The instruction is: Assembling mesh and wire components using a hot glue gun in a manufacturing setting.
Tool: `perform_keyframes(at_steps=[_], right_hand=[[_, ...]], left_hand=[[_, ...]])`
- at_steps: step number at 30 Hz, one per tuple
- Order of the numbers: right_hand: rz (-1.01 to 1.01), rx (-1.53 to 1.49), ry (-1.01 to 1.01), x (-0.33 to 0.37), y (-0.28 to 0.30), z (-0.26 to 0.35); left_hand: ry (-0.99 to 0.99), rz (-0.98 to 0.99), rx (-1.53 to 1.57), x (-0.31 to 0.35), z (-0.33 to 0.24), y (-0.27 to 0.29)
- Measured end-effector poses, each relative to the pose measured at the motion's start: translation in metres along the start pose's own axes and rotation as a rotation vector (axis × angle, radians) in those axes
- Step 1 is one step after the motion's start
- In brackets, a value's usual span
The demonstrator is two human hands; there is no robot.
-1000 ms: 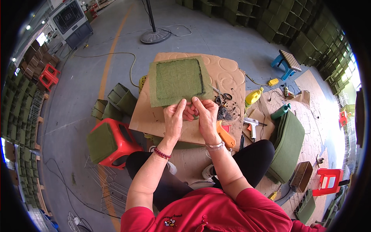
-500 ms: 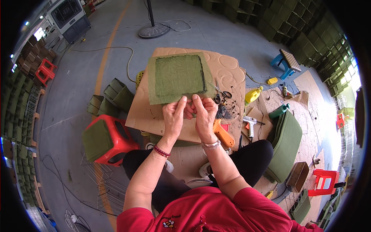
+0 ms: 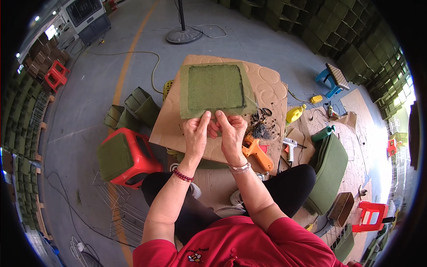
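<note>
My left hand (image 3: 196, 130) and my right hand (image 3: 231, 133) pinch the near edge of a green woven fabric sheet (image 3: 215, 86), thumbs on top and fingers curled beneath. A dark, rough-edged square outline marks the sheet, which is held over a cardboard-covered work surface (image 3: 169, 127). Beside my right hand lie an orange pistol-grip tool (image 3: 260, 158) and a pile of dark scraps (image 3: 261, 131). Black-handled scissors (image 3: 266, 111) lie just past the scraps, partly covered by the sheet.
At left stands a red stool (image 3: 144, 155) with a green piece (image 3: 114, 155) on it, near open green boxes (image 3: 141, 106). To the right are a yellow bottle (image 3: 294, 115), a white glue gun (image 3: 290, 147) and stacked green panels (image 3: 331, 173). A stand base (image 3: 183, 35) is ahead.
The whole view has shifted slightly to the right. My hands still pinch the sheet's near edge, a little closer together, and the sheet looks slightly more tilted away.
</note>
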State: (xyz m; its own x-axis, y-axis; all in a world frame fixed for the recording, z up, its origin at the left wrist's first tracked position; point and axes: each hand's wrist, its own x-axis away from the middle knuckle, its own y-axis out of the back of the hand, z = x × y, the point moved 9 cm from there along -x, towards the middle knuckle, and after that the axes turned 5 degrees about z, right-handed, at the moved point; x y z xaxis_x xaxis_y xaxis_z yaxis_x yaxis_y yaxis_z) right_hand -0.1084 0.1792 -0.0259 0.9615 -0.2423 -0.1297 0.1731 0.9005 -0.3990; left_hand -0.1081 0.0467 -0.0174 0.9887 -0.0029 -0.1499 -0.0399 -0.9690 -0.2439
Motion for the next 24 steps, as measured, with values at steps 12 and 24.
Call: perform_keyframes(at_steps=[12,24], right_hand=[[0.066,-0.032,-0.052,0.0,-0.002,-0.008],[0.07,-0.039,-0.02,0.004,-0.024,-0.011]], left_hand=[[0.047,0.039,0.009,-0.001,-0.004,0.013],[0.028,-0.017,0.016,-0.006,-0.003,0.026]])
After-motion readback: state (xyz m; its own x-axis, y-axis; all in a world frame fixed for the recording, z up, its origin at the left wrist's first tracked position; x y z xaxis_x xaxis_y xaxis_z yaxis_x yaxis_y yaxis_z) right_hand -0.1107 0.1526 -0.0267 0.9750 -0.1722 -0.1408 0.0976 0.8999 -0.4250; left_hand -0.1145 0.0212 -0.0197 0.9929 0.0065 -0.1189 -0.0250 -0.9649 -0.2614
